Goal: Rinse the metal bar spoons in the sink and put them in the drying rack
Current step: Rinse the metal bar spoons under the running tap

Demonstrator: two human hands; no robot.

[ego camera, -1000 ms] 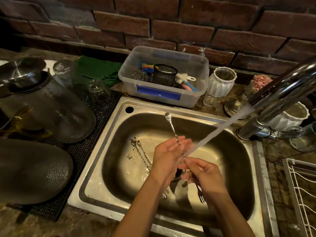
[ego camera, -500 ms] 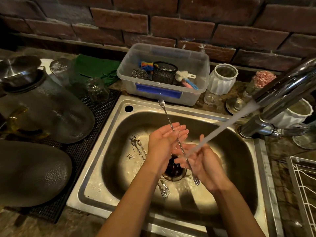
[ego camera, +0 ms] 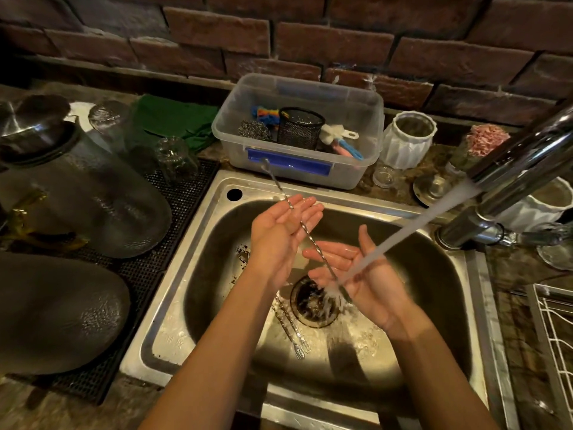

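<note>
One bar spoon [ego camera: 305,234] lies across both flat, open palms, left hand [ego camera: 283,231] and right hand [ego camera: 356,268], under the tap stream [ego camera: 412,228]. Two more spoons [ego camera: 291,330] sit on the sink [ego camera: 173,305] floor by the drain.

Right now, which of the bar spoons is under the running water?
The bar spoon lying across both open palms, left hand and right hand; the stream hits its lower end. The other bar spoons lie on the sink floor.

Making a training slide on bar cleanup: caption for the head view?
Open hands roll a bar spoon under the tap stream above the sink.
</note>
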